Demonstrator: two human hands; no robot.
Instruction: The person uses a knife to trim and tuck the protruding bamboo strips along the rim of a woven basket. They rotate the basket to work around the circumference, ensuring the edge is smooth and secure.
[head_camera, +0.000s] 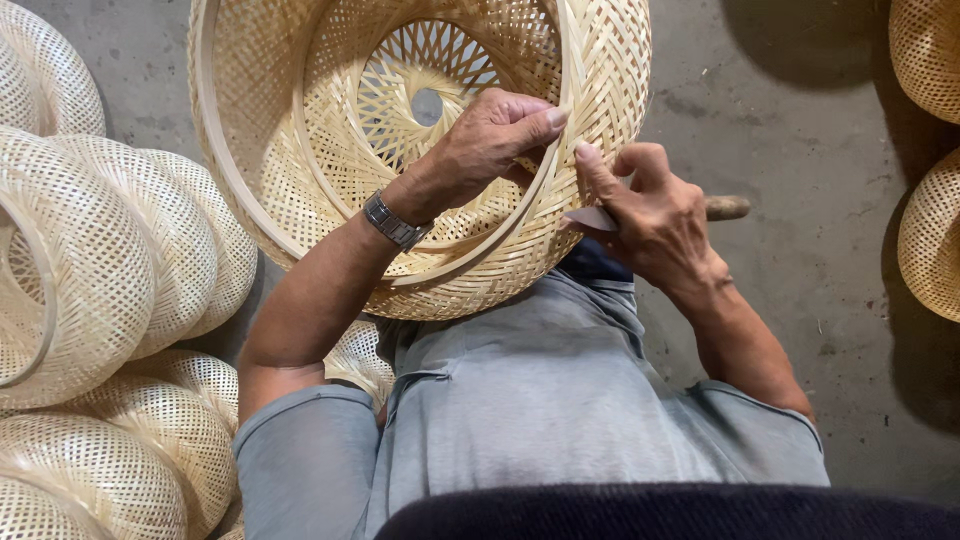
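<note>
A large woven bamboo basket rests tilted on my lap, its open side facing me, with a round hole in the middle of its bottom. My left hand, a metal watch on its wrist, reaches inside and pinches the rim strip at the basket's near right edge. My right hand grips a knife with a wooden handle; its blade lies against the outside of the rim, and the forefinger presses on the weave just above.
Several finished pale woven baskets are piled at my left. Two darker woven baskets sit at the right edge. A grey concrete floor lies beyond my knees.
</note>
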